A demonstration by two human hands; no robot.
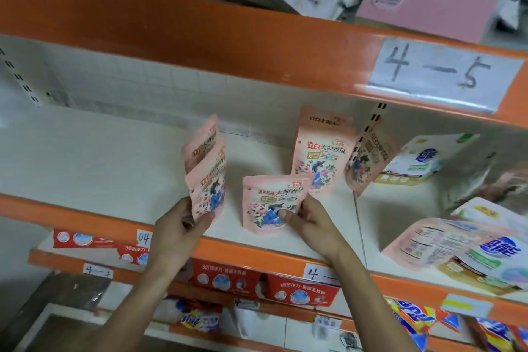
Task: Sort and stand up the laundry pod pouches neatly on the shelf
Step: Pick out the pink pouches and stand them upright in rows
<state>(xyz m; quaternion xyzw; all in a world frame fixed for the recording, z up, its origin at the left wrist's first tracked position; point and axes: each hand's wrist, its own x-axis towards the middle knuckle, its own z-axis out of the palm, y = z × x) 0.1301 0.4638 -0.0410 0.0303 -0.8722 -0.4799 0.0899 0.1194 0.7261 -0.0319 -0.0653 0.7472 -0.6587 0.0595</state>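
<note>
A paper sign (440, 71) taped to the upper orange shelf rail at the upper right reads "4—5". The standing pink pouch (320, 151) carries "立白 大师香氛" and a "3.8" badge. A small tag (143, 237) on the lower rail reads "04". Red packs (225, 274) beneath show "3倍洁净力". Another tag (315, 274) starts with "4".

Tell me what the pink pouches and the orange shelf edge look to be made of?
Pink pouches: seemingly thin flexible plastic film with a printed, slightly glossy face; they crease and bow where the hands grip.
Orange shelf edge: probably painted metal, smooth and rigid with a straight folded lip, though the picture cannot confirm it.
</note>
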